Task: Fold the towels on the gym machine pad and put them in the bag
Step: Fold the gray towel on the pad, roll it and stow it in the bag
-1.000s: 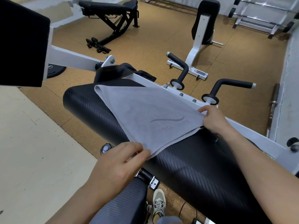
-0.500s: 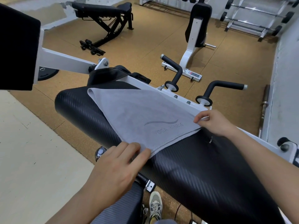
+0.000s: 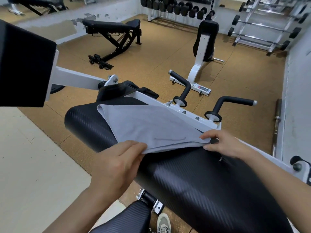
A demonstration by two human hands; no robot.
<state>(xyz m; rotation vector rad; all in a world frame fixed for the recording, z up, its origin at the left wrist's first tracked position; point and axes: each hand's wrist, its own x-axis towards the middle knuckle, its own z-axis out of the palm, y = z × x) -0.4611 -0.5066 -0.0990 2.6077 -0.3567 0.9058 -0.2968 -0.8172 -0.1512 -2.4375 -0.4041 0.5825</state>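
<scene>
Head view. Recorded grey towel (image 3: 151, 125) lying doubled over on the black machine pad (image 3: 193, 182), far edge reaching the white frame (image 3: 190, 115). Logged left hand (image 3: 116, 167) at the towel's near corner, fingers curled and pinching the cloth, edge lifted a little off the pad. Logged right hand (image 3: 225, 145) at the right-hand corner, thumb and forefinger closed on the layers there. Noted black fabric item (image 3: 127, 88) just beyond the pad's far end; cannot tell whether bag. Noted black handles (image 3: 235, 100) past the frame, a shoe (image 3: 163, 223) on the floor below, a bench (image 3: 114, 31) and dumbbell rack (image 3: 176, 7) well apart.
</scene>
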